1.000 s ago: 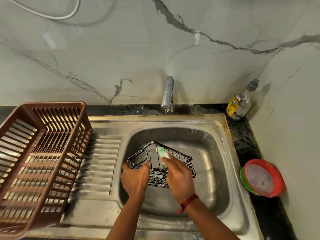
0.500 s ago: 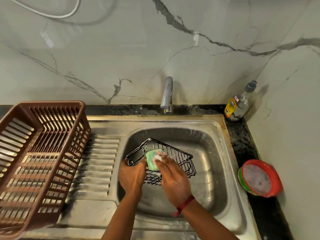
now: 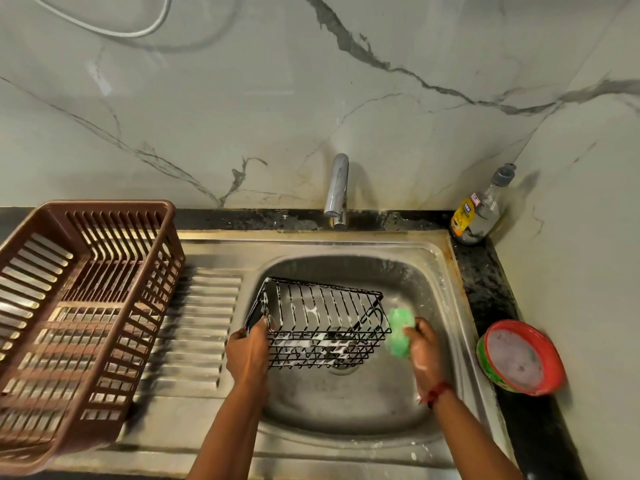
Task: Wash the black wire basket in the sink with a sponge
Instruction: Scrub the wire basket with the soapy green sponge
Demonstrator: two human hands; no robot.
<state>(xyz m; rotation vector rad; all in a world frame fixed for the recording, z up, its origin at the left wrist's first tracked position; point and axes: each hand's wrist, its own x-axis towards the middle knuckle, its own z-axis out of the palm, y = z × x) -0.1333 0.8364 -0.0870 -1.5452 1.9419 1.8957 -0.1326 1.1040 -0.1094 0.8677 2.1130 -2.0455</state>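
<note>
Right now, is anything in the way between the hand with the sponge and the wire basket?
Nothing visible. The right hand holds the green sponge at the right end of the black wire basket, with only the sponge between them. The left hand grips its left end.

Home kitchen: steel sink [image 3: 446,271], tap [image 3: 337,188], dish rack [image 3: 104,216].

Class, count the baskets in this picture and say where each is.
2: the black wire basket in the sink, the brown plastic basket on the drainboard at left.
</note>
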